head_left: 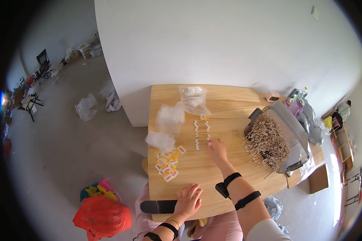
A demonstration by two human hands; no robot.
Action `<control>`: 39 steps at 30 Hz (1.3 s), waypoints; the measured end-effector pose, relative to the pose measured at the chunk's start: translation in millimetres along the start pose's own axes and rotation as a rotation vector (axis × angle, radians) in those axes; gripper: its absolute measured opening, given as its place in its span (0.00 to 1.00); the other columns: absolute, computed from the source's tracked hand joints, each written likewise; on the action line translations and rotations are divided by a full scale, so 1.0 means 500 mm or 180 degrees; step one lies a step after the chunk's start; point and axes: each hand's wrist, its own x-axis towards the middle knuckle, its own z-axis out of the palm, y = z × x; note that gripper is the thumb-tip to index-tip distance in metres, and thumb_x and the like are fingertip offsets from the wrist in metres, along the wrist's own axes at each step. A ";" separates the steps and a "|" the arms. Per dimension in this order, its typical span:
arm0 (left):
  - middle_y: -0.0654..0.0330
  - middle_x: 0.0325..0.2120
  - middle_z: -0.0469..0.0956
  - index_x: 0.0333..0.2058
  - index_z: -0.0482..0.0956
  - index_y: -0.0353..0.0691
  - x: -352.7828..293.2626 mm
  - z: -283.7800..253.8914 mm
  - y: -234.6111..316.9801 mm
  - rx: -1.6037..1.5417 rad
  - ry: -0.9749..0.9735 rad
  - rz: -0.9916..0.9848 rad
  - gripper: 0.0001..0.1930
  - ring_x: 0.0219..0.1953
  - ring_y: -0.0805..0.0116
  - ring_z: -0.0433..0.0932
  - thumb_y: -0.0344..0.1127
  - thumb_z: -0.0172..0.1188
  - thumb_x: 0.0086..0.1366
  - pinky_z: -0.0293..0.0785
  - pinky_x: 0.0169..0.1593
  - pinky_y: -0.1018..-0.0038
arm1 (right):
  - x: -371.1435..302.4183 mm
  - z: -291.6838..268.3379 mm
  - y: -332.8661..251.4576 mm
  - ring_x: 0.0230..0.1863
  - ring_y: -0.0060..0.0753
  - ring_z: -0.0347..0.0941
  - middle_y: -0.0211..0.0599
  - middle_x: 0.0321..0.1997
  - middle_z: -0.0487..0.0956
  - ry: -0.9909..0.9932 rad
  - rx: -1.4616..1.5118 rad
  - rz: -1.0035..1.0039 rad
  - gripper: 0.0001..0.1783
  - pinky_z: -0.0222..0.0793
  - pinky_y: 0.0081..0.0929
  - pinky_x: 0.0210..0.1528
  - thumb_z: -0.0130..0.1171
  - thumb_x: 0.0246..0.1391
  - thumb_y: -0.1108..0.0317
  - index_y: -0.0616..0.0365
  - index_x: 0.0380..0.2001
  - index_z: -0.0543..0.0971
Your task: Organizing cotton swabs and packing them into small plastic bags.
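Two neat groups of cotton swabs (202, 135) lie one behind the other on the wooden table (237, 193). My right hand (218, 152) touches the right ends of the nearer group, its fingers slightly apart; I make out nothing held in it. By the front edge, my left hand (188, 202) lies flat with fingers stretched out, beside a black strip (158, 207). Small yellow-and-white printed cards (167, 164) are heaped left of the swabs. Behind them rest clear plastic bags (169, 120). One more yellow card (204, 118) sits at the far end of the swabs.
On the right, a grey clear bin (299, 150) lies tipped, with loose swabs (269, 140) spilling out. A pink box (272, 96) and wrapped bags stand at the back right. A white wall rises behind the table. A red plastic bag (101, 217) is on the floor at left.
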 end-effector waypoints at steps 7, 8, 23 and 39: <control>0.59 0.61 0.69 0.55 0.74 0.43 0.000 0.006 0.000 0.0044 -0.0112 0.0002 0.22 0.66 0.59 0.64 0.40 0.58 0.62 0.56 0.70 0.54 | 0.051 0.020 -0.025 0.54 0.49 0.69 0.36 0.48 0.78 -0.0099 -0.0404 -0.0490 0.13 0.66 0.41 0.59 0.60 0.53 0.73 0.49 0.42 0.82; 0.59 0.61 0.69 0.55 0.74 0.43 0.001 0.005 0.001 0.0060 -0.0128 -0.0003 0.22 0.66 0.60 0.64 0.41 0.58 0.62 0.56 0.70 0.54 | 0.056 0.022 -0.027 0.53 0.49 0.69 0.35 0.48 0.78 -0.0074 -0.0456 -0.0536 0.12 0.66 0.41 0.59 0.60 0.53 0.73 0.49 0.41 0.82; 0.59 0.60 0.70 0.54 0.75 0.43 0.001 0.005 0.001 0.0080 -0.0108 -0.0051 0.22 0.66 0.60 0.65 0.39 0.59 0.61 0.56 0.70 0.54 | 0.074 0.033 -0.034 0.50 0.48 0.68 0.34 0.44 0.76 -0.0073 -0.0669 -0.0709 0.09 0.66 0.42 0.55 0.58 0.54 0.76 0.50 0.35 0.82; 0.59 0.60 0.71 0.54 0.75 0.43 0.002 0.005 0.003 0.0054 -0.0120 -0.0046 0.22 0.66 0.60 0.65 0.40 0.60 0.61 0.57 0.69 0.53 | 0.066 0.030 -0.016 0.49 0.47 0.68 0.34 0.42 0.75 -0.0099 -0.0632 -0.0831 0.07 0.65 0.42 0.55 0.58 0.54 0.75 0.49 0.33 0.82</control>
